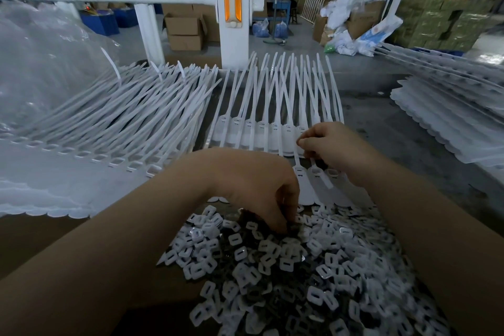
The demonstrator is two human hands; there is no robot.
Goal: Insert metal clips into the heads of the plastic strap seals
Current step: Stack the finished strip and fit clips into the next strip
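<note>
A heap of small metal clips (pixel 313 267) with slotted middles lies in front of me. My left hand (pixel 261 191) reaches down into the far edge of the heap, its fingertips curled among the clips. A row of white plastic strap seals (pixel 261 131) lies side by side on the table, heads toward me. My right hand (pixel 335 145) is over the right end of that row, with finger and thumb pinched at a seal's head (pixel 301 131). Whether a clip is between them is hidden. A second, nearer group of seal heads (pixel 316 175) lies under my right wrist.
A large fan of strap seals (pixel 114 117) covers the left of the table beside clear plastic bags (pixel 41 57). More stacked seals (pixel 450 123) lie at the right. A white post (pixel 234 14) and rail stand behind the table, with cardboard boxes beyond.
</note>
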